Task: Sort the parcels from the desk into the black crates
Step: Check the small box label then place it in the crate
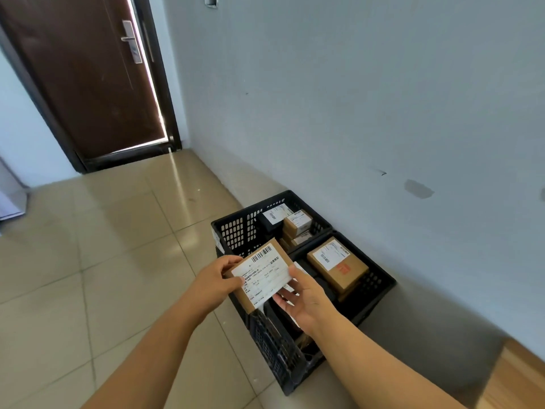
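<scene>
I hold a flat cardboard parcel (263, 273) with a white shipping label and barcode above the crates. My left hand (216, 278) grips its left edge and my right hand (303, 299) supports its right and lower edge. Below stand black perforated crates on the floor against the wall. The far crate (236, 228) holds several small parcels, one black and the others brown. The middle crate (380, 283) holds a brown box (339, 265) with a white label and red mark. A nearer crate (277, 352) is partly hidden behind my hands and its contents are dark.
A pale blue wall (354, 113) runs along the right behind the crates. A brown door (88, 84) stands slightly ajar at the far left. Beige floor tiles (103, 261) spread to the left. A wooden desk corner (516, 379) shows at the bottom right.
</scene>
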`<action>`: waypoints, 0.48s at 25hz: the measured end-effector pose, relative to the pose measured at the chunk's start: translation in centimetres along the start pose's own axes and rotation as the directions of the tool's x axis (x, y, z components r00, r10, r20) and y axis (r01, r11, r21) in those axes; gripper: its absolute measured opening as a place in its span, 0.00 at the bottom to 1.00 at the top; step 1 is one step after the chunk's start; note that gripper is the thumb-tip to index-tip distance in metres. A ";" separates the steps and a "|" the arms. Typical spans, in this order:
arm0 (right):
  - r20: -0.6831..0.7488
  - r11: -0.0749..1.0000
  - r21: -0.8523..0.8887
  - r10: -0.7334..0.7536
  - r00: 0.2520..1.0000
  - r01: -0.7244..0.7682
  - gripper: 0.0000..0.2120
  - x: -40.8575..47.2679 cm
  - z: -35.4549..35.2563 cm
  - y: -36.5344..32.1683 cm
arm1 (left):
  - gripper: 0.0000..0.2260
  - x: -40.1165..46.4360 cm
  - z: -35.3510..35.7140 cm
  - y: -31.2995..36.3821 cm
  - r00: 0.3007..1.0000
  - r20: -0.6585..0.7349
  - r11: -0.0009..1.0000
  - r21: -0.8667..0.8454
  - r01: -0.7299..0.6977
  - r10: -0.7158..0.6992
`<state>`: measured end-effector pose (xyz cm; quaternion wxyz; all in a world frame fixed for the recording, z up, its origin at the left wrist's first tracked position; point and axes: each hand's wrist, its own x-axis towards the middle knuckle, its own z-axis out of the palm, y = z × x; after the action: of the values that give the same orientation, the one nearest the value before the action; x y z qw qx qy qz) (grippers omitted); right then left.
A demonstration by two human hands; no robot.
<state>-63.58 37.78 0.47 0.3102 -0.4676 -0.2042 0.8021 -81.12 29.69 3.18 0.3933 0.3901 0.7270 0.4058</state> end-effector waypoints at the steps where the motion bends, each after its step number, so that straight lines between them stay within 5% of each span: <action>1: -0.015 1.000 -0.003 0.003 1.000 -0.003 0.13 1.6 1.0 -0.9 | 0.16 1.8 -0.4 0.3 1.000 -0.002 1.000 -0.007 0.001 -0.001; 8: -0.066 0.998 0.027 -0.051 0.996 0.053 0.12 11.4 6.5 -5.7 | 0.17 15.2 -2.2 1.3 1.000 0.000 0.999 -0.047 -0.019 0.019; 12: -0.156 0.985 0.102 -0.122 0.980 0.139 0.14 17.5 9.4 -7.8 | 0.16 24.6 -3.3 1.8 0.987 0.148 0.998 -0.017 -0.061 0.063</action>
<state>-75.88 55.16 -1.13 0.4024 -0.4935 -0.1654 0.7531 -93.10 51.18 -0.25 0.4359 0.4392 0.6807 0.3920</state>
